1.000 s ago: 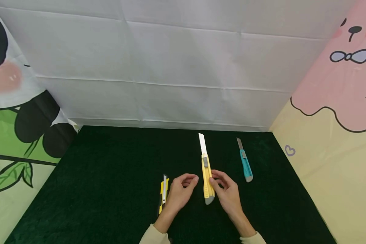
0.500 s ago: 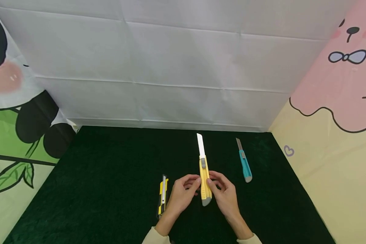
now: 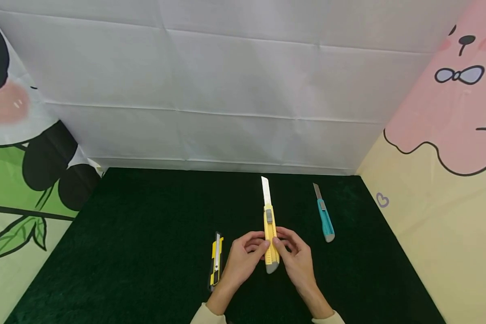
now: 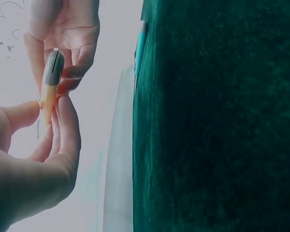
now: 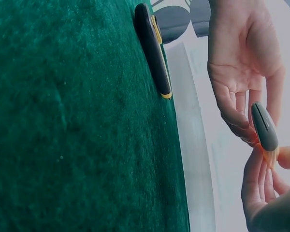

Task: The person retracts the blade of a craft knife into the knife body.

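Both hands hold a yellow utility knife (image 3: 270, 231) with a grey end cap and a grey slider, its long blade out and pointing away from the person. My left hand (image 3: 244, 258) pinches the handle's left side between thumb and fingers. On the other side my right hand (image 3: 297, 258) pinches it the same way. In both wrist views the grey end cap (image 4: 54, 66) faces the camera, and the knife is raised above the green cloth. The blade is hidden behind the handle in those views.
A yellow-and-black utility knife (image 3: 216, 261) lies left of the left hand. To the right, a teal utility knife (image 3: 326, 218) lies with its blade out. Dark green cloth (image 3: 146, 243) covers the table, and a white curtain (image 3: 227, 90) hangs behind.
The left hand has come in from the left and now grips the yellow knife too. The knife and right hand have shifted slightly left.
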### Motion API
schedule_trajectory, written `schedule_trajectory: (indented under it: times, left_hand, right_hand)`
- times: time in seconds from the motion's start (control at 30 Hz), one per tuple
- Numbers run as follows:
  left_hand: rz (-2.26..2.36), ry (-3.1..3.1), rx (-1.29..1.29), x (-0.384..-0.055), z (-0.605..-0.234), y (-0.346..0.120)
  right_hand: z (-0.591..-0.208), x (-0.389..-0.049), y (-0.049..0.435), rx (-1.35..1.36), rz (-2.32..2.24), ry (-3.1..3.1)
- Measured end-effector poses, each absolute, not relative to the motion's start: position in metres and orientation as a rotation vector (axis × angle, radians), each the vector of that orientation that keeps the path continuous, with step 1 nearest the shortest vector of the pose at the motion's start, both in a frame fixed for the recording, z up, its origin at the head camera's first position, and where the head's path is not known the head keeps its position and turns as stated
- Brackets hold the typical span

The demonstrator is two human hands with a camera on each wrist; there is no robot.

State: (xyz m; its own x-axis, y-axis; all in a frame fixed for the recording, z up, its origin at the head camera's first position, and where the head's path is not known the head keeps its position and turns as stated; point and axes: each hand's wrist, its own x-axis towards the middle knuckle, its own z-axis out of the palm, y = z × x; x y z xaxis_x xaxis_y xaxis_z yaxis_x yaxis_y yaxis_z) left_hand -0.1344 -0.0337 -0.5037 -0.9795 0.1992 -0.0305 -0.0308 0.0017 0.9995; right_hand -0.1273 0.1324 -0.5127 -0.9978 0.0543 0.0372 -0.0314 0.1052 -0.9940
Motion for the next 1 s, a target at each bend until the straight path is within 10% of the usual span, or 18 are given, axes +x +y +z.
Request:
schedule_trajectory:
  times: [1.0]
  left_hand:
    - [2.085, 2.142, 0.166, -0.1339, -0.5071, -0.0321]
  right_hand:
    - [-0.5098, -0.1334, 0.1339, -0.008, 2.085, -2.312]
